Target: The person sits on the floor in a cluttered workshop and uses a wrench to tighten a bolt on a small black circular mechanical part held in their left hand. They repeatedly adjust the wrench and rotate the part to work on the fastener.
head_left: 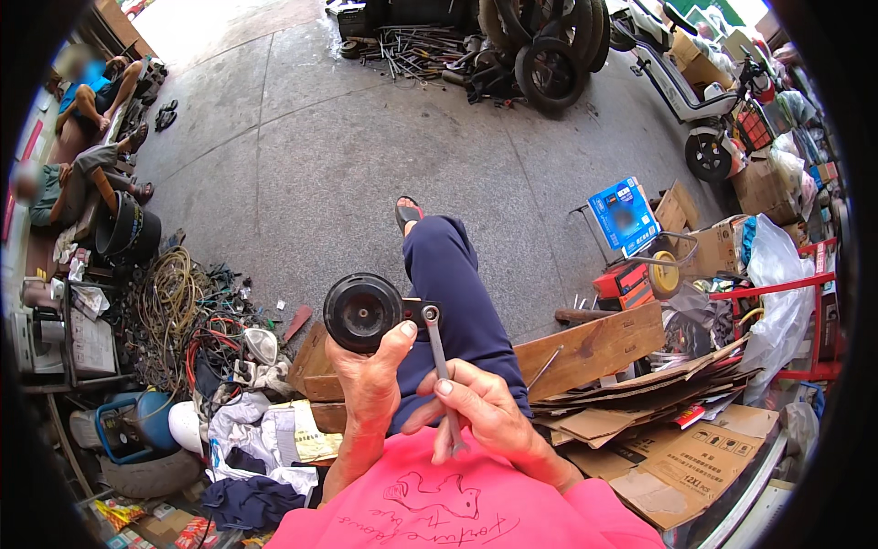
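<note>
Clamps disc (363,313) in left hand (370,380), at its forward end; pinches wrench (439,359) in right hand (480,407), pointing lengthwise forward, slightly left, to bracket (418,310) beside disc, nearer left hand.

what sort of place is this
Likely a small repair workshop, perhaps for scooters: a white scooter stands at upper right, wheels cluster at the top, and a wrench is held to a bracketed black round part.
</note>
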`<state>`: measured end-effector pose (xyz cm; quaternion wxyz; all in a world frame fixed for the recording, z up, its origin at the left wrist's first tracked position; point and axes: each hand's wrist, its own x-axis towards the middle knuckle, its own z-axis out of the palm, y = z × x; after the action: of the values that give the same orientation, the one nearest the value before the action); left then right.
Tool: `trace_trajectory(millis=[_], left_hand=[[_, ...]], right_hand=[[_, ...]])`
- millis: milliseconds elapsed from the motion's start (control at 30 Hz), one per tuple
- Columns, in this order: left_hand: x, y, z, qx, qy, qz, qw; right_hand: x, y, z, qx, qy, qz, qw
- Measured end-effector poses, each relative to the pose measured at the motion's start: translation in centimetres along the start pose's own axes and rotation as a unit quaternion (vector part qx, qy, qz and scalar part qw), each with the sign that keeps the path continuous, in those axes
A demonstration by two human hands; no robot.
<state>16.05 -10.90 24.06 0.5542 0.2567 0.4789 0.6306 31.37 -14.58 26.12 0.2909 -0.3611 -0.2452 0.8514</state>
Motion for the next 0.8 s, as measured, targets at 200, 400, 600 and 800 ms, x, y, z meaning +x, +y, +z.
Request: trace_trajectory(millis=[200,400,600,800], left_hand=[[1.2,0.5,-1.7,0.08,-0.079,-0.005,0.994],[0.7,0.2,-0.9,0.077,-0.064,-0.016,0.995],[0.5,0.0,-0.2,0.073,-0.034,0.01,0.997],[0.2,-0.3,0.0,0.065,-0.037,0.021,0.997]], right_hand=[[-1.2,-3.8,-3.6,-0.191,0.049,0.033,0.98],[-1.9,-3.8,-3.5,-0.187,0.085,-0.038,0.978],[-0.6,0.0,-2.5,-0.134,0.145,-0.105,0.975],[-0.3,0.6,-1.1,-0.213,0.173,-0.128,0.953]])
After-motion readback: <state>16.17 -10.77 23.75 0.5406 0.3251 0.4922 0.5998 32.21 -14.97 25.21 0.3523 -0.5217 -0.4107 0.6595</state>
